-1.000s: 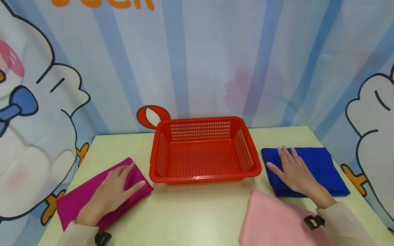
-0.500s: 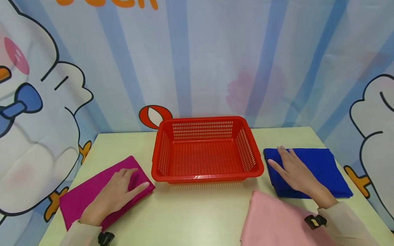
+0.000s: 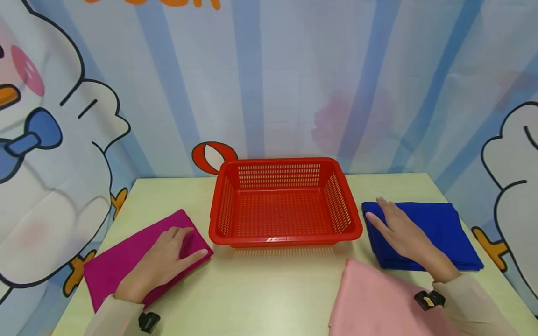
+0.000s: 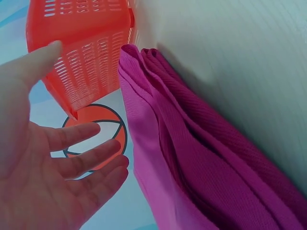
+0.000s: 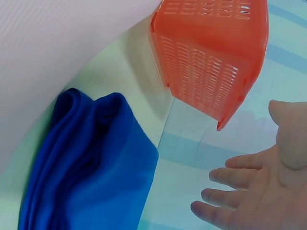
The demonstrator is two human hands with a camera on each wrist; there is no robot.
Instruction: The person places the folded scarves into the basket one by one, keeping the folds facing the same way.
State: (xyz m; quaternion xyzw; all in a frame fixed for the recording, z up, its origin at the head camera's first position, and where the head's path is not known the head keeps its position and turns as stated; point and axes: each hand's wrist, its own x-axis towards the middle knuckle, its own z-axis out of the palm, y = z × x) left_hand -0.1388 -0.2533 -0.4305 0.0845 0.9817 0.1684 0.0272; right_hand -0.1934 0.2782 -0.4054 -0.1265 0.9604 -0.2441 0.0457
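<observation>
My left hand (image 3: 168, 252) lies over the near end of a folded magenta cloth (image 3: 122, 261) at the table's left, fingers relaxed. In the left wrist view the fingers (image 4: 81, 158) show a small gap to the magenta cloth (image 4: 192, 158). My right hand (image 3: 399, 231) is spread over the left edge of a folded blue cloth (image 3: 441, 228) on the right. The right wrist view shows the open palm (image 5: 259, 191) just apart from the blue cloth (image 5: 86, 167). Neither hand holds anything.
An empty red slatted basket (image 3: 286, 240) stands at the table's middle between the two cloths, also seen as the basket (image 4: 81, 57) and the basket (image 5: 211, 52) in the wrist views. A pink cloth (image 3: 378, 303) lies at the near right. A cartoon backdrop closes the back and sides.
Both hands stay over their cloths. The left fingers have drawn back and bent a little, and the right hand has edged toward the blue cloth's left edge. The head view has shifted slightly.
</observation>
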